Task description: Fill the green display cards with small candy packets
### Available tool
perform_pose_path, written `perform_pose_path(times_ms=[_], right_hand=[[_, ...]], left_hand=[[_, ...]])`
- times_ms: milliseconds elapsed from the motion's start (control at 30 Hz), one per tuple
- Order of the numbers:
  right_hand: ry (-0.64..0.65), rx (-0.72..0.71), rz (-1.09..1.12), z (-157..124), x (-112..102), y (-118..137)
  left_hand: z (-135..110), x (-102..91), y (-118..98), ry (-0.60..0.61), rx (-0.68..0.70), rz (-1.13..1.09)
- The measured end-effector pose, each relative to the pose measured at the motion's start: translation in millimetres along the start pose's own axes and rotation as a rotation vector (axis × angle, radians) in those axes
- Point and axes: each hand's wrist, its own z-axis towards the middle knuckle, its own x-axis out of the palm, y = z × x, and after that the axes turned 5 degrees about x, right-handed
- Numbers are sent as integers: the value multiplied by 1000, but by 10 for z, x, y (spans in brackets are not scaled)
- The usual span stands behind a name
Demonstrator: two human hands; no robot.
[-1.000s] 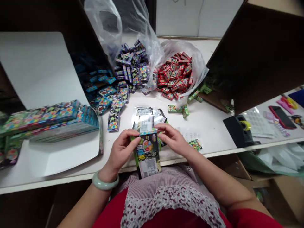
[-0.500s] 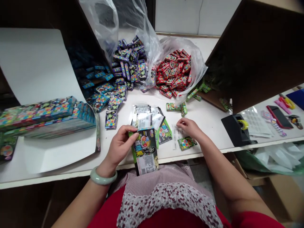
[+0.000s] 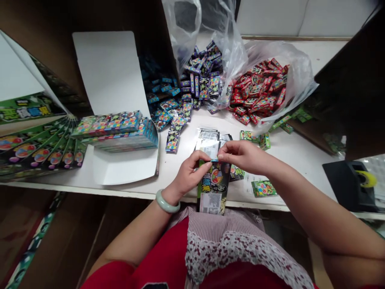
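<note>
My left hand (image 3: 191, 174) and my right hand (image 3: 243, 156) meet at the top edge of a green-and-black printed carton (image 3: 213, 186), pinching it between fingers and thumbs. Its lower end, with a white barcode label, hangs over the table's front edge. Behind my hands lies a stack of printed foil sleeves (image 3: 209, 142). A small green packet (image 3: 264, 188) lies just beyond my right forearm. A jade bangle (image 3: 167, 202) circles my left wrist.
Blue-and-purple packets (image 3: 201, 76) and red packets (image 3: 258, 90) are heaped on clear plastic bags. Stacked boxes (image 3: 117, 130) stand on a white card sheet, beside fanned green cards (image 3: 36, 148). A black tape dispenser (image 3: 351, 186) sits at right, near a dark cardboard panel (image 3: 351, 92).
My right hand has moved from the table near the small green packet up to the carton's top edge. The view has swung left, bringing the fanned green cards into sight.
</note>
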Motion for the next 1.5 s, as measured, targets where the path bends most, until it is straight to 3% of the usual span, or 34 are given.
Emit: perform_pose_path(times_ms=[433,567,633,800,867,933,1033,1100,1200,1267,1367,1500], right_hand=[[-43,103,-90,132,49,-10],[93,173,117,220,14,-109],[180,238,286,237,24,-161],[339,427,540,130,116,-207],[324,385,565,93,83,-237],[204,263,590,99,-7,-289],[-69,157,558,157,-130,-384],[-159,138,460,186,-120,-445],[-92,107,295,179,56,-524],[-23,85,233,146,211,-574],[12,81,191,87,352,-666],[-20,108,205,31,273,-802]], left_hand=[[15,85,41,-104,21,22],[10,60,-6,-96,33,2],[-44,60,-16,-84,-28,-56],[-368,9,-33,139,-261,-416],[-473,-137,-124,126,-244,-320],[-510,-393,-320,5,-100,-82],[-407,-960,-685,-345,224,393],[-237,-1399,-806,-434,354,698],[41,-1959,-663,-389,405,1060],[135,-2184,-433,-329,259,1266],[81,-2286,-103,-224,102,1382],[-109,-2194,86,-203,50,1364]])
